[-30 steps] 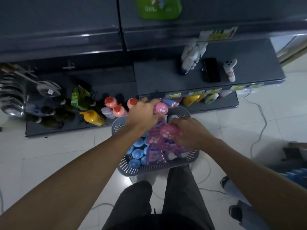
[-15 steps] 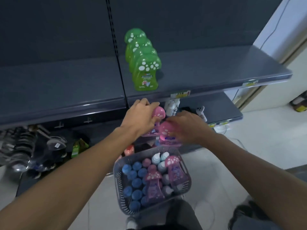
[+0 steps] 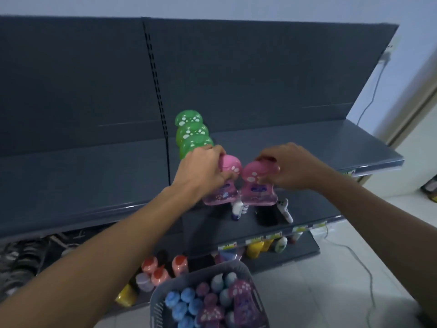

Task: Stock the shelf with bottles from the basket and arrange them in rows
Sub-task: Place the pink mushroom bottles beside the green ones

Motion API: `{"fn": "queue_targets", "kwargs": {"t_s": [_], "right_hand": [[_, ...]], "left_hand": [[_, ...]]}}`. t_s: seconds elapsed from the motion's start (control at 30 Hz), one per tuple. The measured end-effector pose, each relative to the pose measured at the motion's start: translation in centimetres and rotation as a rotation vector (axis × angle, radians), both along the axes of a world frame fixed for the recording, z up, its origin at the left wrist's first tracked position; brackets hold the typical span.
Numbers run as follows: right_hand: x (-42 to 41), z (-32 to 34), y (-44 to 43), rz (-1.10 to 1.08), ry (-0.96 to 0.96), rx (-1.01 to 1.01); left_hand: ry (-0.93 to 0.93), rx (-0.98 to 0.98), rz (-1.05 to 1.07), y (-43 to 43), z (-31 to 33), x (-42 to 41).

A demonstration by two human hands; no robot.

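Note:
My left hand (image 3: 203,170) grips a pink mushroom-capped bottle (image 3: 227,185) by its neck. My right hand (image 3: 290,166) holds a second pink mushroom bottle (image 3: 256,185) by its cap. Both bottles hang side by side, almost touching, at the front edge of the dark grey upper shelf (image 3: 307,143). Just behind my left hand a row of green mushroom bottles (image 3: 191,133) stands on that shelf. The grey slotted basket (image 3: 158,301) sits low in the middle, holding several blue-capped, white-capped and pink mushroom bottles.
On the shelf below lie a white bottle (image 3: 237,209), a black phone-like object (image 3: 267,216) and a white controller (image 3: 285,209). The bottom shelf carries orange-capped (image 3: 163,271) and yellow bottles (image 3: 255,248). Metal utensils (image 3: 21,259) lie at lower left. A cable (image 3: 361,268) trails on the tiled floor.
Both hands lifted the two pink bottles out of the basket and up to the upper shelf's front edge. The view tilted upward, and the basket now sits low in frame.

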State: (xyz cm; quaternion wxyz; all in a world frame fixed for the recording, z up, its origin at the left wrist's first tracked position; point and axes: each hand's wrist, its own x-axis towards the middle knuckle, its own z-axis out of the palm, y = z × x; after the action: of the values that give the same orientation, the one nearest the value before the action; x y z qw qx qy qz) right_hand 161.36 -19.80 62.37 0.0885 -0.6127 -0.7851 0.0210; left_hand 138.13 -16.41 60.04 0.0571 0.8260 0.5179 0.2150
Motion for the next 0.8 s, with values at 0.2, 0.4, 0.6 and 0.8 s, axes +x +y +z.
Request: {"fn": "queue_targets", "kwargs": {"t_s": [0.2, 0.4, 0.6, 0.8], "right_hand": [[4.7, 2.5, 7.6, 0.009, 0.062, 0.034], [6.4, 2.0, 15.9, 0.04, 0.133, 0.035], [5.8, 0.8, 22.6, 0.11, 0.144, -0.013], [4.5, -1.0, 26.8, 0.169, 0.122, 0.007]], "left_hand": [[0.013, 0.043, 0.054, 3.9, 1.3, 4.2], [-0.055, 0.017, 0.103, 8.3, 1.1, 7.8], [-0.07, -0.056, 0.192, 12.9, 0.7, 9.6], [-0.029, -0.076, 0.273, 16.1, 0.2, 10.2]]}}
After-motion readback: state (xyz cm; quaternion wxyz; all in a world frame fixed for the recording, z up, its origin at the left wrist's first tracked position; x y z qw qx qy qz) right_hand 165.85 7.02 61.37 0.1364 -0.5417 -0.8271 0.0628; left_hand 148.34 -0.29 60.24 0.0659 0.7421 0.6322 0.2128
